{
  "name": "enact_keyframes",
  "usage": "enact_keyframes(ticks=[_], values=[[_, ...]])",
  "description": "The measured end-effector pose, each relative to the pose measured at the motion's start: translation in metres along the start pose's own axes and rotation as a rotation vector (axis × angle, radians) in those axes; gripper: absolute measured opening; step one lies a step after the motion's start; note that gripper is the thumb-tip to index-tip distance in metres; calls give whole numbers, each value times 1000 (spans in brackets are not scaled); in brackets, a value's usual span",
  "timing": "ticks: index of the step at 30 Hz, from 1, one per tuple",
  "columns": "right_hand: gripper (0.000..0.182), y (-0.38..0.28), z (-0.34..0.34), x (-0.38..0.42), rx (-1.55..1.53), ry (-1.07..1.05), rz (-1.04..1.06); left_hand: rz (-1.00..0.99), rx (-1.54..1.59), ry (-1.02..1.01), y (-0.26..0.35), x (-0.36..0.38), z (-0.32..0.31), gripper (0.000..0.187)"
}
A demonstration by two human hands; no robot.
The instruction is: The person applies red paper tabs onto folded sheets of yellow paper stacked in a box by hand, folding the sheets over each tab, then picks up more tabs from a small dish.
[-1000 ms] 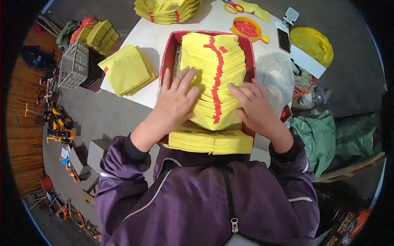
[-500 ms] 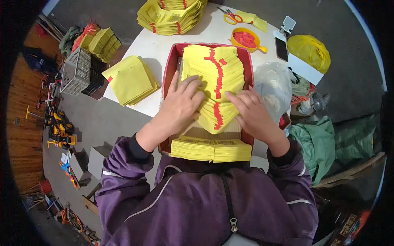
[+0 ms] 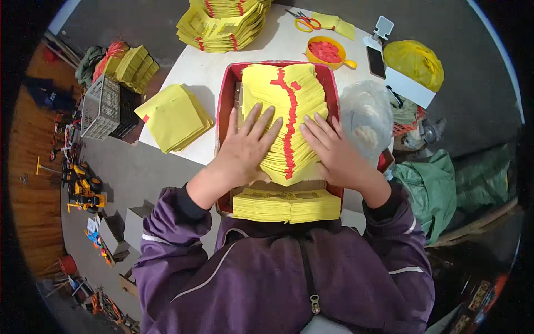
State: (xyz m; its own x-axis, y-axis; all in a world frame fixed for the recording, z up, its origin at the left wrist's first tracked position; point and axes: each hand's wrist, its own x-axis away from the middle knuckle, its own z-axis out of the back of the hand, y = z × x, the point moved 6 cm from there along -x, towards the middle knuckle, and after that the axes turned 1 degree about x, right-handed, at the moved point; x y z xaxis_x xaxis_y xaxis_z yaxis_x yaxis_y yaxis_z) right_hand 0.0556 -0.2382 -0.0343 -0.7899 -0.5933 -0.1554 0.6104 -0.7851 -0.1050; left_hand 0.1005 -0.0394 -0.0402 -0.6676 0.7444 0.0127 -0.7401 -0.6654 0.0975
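Observation:
A row of overlapping yellow paper sheets (image 3: 286,89), marked by a jagged line of red paper tabs (image 3: 290,128), leans inside a red-rimmed box (image 3: 222,106). My left hand (image 3: 245,146) lies with spread fingers on the left side of these sheets. On their right side rests my right hand (image 3: 336,147), its fingers stretched out and flat, the thumb lower down. Neither hand grasps anything. Closer to my body, a thick stack of folded yellow papers (image 3: 286,206) sits across the near end of the box.
Left of the box lies a pile of yellow sheets (image 3: 172,117) on the white table (image 3: 192,69). Behind are bundled yellow papers (image 3: 222,28), scissors (image 3: 306,22) and a yellow bowl (image 3: 340,54) of red pieces. A phone (image 3: 375,61) and a clear plastic bag (image 3: 367,114) stand right.
My fingers have flattened and spread on the sheets. The separate lower part of the stack has merged with the upper, so the red line runs more continuously. The view has shifted slightly.

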Motion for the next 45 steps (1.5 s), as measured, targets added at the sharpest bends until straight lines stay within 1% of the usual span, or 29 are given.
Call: enact_keyframes(ticks=[2,4,8,9,10,11,13,14,15,16,18,19,23,24,28,29,33,39,43,44,45], values=[[83,3,4,1,-52,50,-34,21,39,3,1,4,13,127],[83,3,3,3,-83,73,-61,25,61,-4,2,10,13,127],[86,5,-25,18,-205,-46,-126,29,237,9,3,10,-2,127],[86,7,-28,28,-199,-47,-171,51,202,78,3,5,-4,127],[84,11,-27,40,-255,30,-244,65,171,147,3,-1,-6,126],[83,15,-25,53,-303,111,-314,14,188,142,5,-10,-12,126],[80,28,-26,80,-383,283,-425,149,178,300,-6,-22,-12,125],[78,45,-45,109,-371,330,-535,123,190,298,-6,-26,-13,125],[76,64,-67,144,-361,377,-638,140,210,281,-10,-28,-15,124],[76,76,-83,165,-356,380,-652,163,225,262,-15,-30,-17,123],[74,100,-102,205,-139,420,-856,224,258,220,-18,-30,-24,122],[74,99,-105,206,-142,412,-860,225,262,212,-15,-29,-25,122],[72,94,-121,185,88,314,-930,228,203,221,-1,-15,-12,118],[72,92,-121,182,86,314,-923,235,202,224,1,-11,-12,118],[72,72,-122,174,163,159,-890,220,233,267,7,6,-13,113],[72,74,-122,175,161,155,-879,231,234,268,9,9,-13,113],[68,87,-121,192,3,401,-932,268,280,257,17,17,-8,110],[61,77,-130,186,64,337,-931,273,288,280,22,33,-1,109],[54,69,-122,176,81,234,-891,275,301,252,21,41,-3,107],[54,71,-122,174,83,237,-885,279,299,258,21,43,-1,107],[54,76,-120,175,70,289,-882,263,307,292,23,45,3,103]])
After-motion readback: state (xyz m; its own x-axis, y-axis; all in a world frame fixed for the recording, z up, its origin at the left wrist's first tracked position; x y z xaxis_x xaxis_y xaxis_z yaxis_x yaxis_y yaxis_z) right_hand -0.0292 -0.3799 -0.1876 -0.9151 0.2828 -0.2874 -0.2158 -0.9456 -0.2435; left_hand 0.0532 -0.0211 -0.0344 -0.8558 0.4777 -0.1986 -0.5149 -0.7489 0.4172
